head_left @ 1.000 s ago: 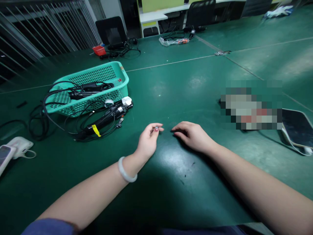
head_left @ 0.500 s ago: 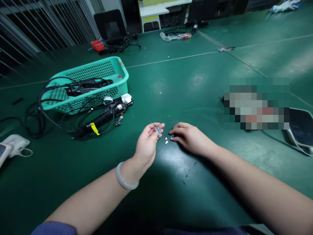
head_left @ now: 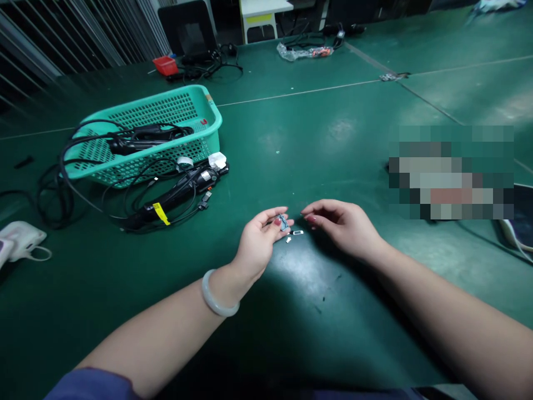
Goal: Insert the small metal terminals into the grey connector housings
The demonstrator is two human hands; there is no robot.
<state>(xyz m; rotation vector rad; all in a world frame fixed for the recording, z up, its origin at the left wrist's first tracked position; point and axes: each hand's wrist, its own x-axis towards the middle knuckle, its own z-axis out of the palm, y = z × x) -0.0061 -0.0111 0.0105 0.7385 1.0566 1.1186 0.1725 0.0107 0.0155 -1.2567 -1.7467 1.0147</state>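
Observation:
My left hand [head_left: 260,240] rests on the green table [head_left: 316,144], palm turned up, with a small bluish-grey part [head_left: 283,222] lying on its fingertips. A pale bangle [head_left: 218,291] circles that wrist. My right hand [head_left: 343,225] hovers just to the right, fingers curled downward, thumb and forefinger close together above two tiny metal pieces [head_left: 294,235] on the table. Nothing shows between those fingers.
A teal mesh basket [head_left: 189,119] with black cables stands at the left. A black tool with a yellow tag [head_left: 175,194] lies in front of it. A white device [head_left: 20,241] is at the far left, a dark tablet [head_left: 520,219] at the right edge.
My left hand has turned palm up, showing the small part. My right hand has lifted off the table, uncovering two tiny pieces. The view has tilted down slightly.

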